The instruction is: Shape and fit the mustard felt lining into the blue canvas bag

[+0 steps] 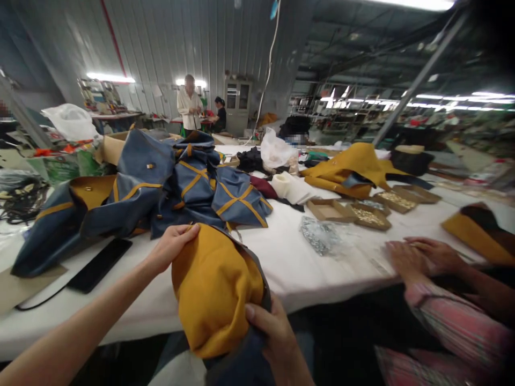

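My left hand (171,245) grips the top edge of a mustard-yellow lined bag piece (213,289) turned inside out, near the front edge of the white table (289,262). My right hand (273,335) pinches the lower right edge of the same piece, where its grey-blue outer side shows. A pile of blue bags with yellow straps (161,187) lies just beyond my left hand.
A black phone (100,264) with a cable lies at the left. Small cardboard trays of metal parts (368,214) and a clear bag of hardware (319,234) sit to the right. A co-worker's hands (422,256) in striped sleeves rest at the right. Two people stand far back.
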Available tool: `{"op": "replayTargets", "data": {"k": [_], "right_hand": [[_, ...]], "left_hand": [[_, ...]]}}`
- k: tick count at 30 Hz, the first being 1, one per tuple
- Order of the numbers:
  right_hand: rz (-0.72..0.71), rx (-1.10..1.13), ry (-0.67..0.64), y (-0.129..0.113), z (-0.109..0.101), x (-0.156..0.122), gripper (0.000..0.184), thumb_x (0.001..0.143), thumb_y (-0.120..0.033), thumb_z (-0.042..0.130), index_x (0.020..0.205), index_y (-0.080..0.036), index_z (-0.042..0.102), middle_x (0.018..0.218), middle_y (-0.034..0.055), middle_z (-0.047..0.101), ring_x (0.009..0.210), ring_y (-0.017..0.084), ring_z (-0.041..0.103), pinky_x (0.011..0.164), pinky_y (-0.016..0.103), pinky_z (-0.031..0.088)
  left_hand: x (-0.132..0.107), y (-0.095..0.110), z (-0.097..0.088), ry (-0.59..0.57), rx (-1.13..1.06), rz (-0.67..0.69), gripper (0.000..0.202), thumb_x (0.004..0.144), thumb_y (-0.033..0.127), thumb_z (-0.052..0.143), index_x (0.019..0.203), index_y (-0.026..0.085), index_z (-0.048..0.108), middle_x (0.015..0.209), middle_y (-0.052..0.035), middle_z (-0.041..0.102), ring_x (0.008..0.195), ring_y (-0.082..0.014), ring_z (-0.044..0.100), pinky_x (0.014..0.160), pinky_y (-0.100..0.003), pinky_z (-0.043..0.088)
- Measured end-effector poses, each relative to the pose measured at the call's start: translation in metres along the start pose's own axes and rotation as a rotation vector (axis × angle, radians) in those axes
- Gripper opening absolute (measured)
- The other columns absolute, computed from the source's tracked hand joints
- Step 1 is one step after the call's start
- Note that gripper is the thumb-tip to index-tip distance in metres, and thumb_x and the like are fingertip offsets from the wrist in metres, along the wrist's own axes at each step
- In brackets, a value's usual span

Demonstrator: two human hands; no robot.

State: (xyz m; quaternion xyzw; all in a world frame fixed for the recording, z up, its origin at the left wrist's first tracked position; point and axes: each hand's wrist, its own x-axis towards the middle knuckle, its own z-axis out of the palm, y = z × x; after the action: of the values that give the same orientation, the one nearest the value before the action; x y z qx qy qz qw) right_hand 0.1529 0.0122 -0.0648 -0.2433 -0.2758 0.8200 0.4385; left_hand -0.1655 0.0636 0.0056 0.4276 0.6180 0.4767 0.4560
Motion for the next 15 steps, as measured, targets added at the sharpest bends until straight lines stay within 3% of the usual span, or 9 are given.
{"op": "replayTargets", "data": {"k": [3, 6, 9, 11, 13, 15], "right_hand": [[-0.016, 0.055, -0.066, 0.006, -0.010, 0.003, 0.080, 0.061, -0.046, 0.112, 0.132, -0.020, 0.085, 0.123, 0.0166, 0.087, 0.120, 0.042, 0.083, 0.106, 0.051, 0.068], [0.047, 0.068, -0.210, 0.013, -0.011, 0.008, 0.094, 0.040, -0.038, 0.119, 0.127, -0.022, 0.087, 0.112, 0.0127, 0.089, 0.110, 0.040, 0.085, 0.100, 0.046, 0.069], [0.140, 0.040, -0.344, 0.019, -0.002, 0.012, 0.076, 0.049, -0.036, 0.115, 0.118, -0.018, 0.089, 0.100, 0.0118, 0.089, 0.096, 0.037, 0.086, 0.093, 0.046, 0.069], [0.156, 0.023, -0.371, 0.021, 0.001, 0.015, 0.068, 0.056, -0.039, 0.112, 0.116, -0.017, 0.090, 0.104, 0.0130, 0.089, 0.100, 0.037, 0.086, 0.097, 0.046, 0.069], [0.139, 0.006, -0.332, 0.023, -0.001, 0.015, 0.066, 0.060, -0.038, 0.110, 0.120, -0.019, 0.089, 0.110, 0.0132, 0.089, 0.108, 0.036, 0.085, 0.105, 0.046, 0.067], [0.058, -0.004, -0.231, 0.027, -0.007, 0.015, 0.064, 0.063, -0.040, 0.108, 0.121, -0.019, 0.089, 0.114, 0.0141, 0.089, 0.112, 0.036, 0.085, 0.108, 0.047, 0.066]], "left_hand": [[0.006, -0.009, 0.008, 0.043, 0.198, 0.176, 0.052, 0.096, 0.073, 0.078, 0.089, 0.021, 0.080, 0.086, -0.0021, 0.079, 0.084, -0.0260, 0.070, 0.072, -0.031, 0.050], [0.017, -0.010, 0.021, 0.052, 0.364, 0.342, 0.043, 0.103, 0.063, 0.072, 0.087, 0.023, 0.081, 0.086, -0.0004, 0.077, 0.087, -0.0252, 0.066, 0.079, -0.034, 0.047], [0.031, -0.005, 0.031, 0.043, 0.458, 0.473, 0.036, 0.106, 0.055, 0.069, 0.097, 0.025, 0.086, 0.102, -0.0032, 0.080, 0.099, -0.0271, 0.070, 0.093, -0.039, 0.051], [0.037, 0.000, 0.033, 0.097, 0.506, 0.542, 0.030, 0.106, 0.051, 0.070, 0.102, 0.027, 0.088, 0.119, -0.0062, 0.079, 0.117, -0.0305, 0.067, 0.108, -0.044, 0.049], [0.039, 0.006, 0.034, 0.186, 0.566, 0.599, 0.026, 0.105, 0.048, 0.073, 0.106, 0.029, 0.090, 0.123, -0.0082, 0.076, 0.124, -0.0326, 0.062, 0.115, -0.049, 0.044], [0.035, 0.010, 0.036, 0.218, 0.606, 0.645, 0.025, 0.106, 0.047, 0.073, 0.108, 0.029, 0.091, 0.114, -0.0084, 0.074, 0.116, -0.0307, 0.064, 0.107, -0.047, 0.048]]}}
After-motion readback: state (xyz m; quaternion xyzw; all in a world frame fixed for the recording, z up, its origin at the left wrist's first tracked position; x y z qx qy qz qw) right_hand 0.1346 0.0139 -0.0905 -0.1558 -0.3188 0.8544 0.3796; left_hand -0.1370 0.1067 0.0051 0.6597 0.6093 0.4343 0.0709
